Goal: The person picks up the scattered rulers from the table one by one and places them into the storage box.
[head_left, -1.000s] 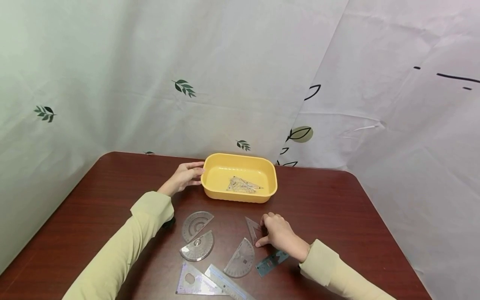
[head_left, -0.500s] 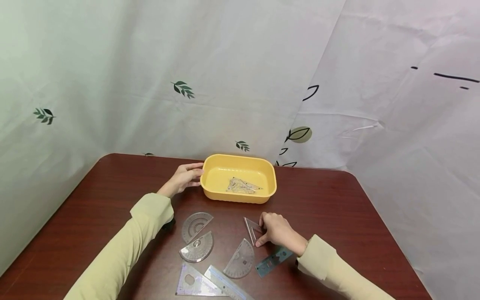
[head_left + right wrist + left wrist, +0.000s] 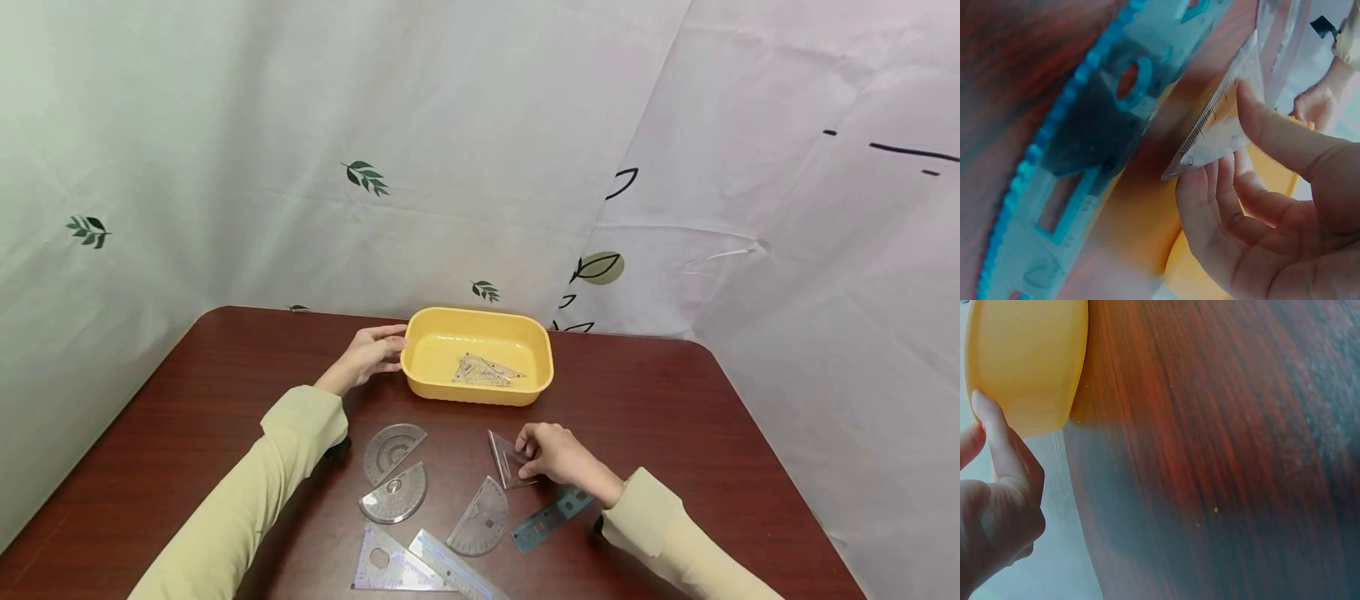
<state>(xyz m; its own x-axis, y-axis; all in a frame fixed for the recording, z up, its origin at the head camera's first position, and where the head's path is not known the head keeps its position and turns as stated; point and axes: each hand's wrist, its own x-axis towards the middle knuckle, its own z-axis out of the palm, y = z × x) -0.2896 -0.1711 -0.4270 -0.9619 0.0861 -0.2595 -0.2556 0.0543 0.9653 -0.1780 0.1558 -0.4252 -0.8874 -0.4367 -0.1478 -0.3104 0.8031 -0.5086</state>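
Observation:
My right hand [image 3: 558,454] pinches a small clear set square [image 3: 505,462] between thumb and fingers. Seen from the right wrist, the set square [image 3: 1222,115] stands tilted, its graduated edge facing the blue ruler [image 3: 1104,112]. That blue ruler [image 3: 543,525] lies just below the hand in the head view. At the back, my left hand [image 3: 363,357] touches the left end of a yellow basin [image 3: 480,398] with extended fingers. From the left wrist, a fingertip of the left hand [image 3: 1000,494] meets the basin [image 3: 1029,375] near its rim. Clear set squares [image 3: 480,371] lie inside the basin.
Two clear protractors [image 3: 393,493] lie left of centre, and another protractor [image 3: 480,525] lies nearer the blue ruler. At the front, a larger set square [image 3: 386,562] partly overlaps a clear straight ruler [image 3: 453,567]. A patterned curtain [image 3: 420,167] hangs behind the table [image 3: 637,400].
The right hand's fingers have shifted slightly on the set square, and more of its face shows now. The left hand and the basin stay in place.

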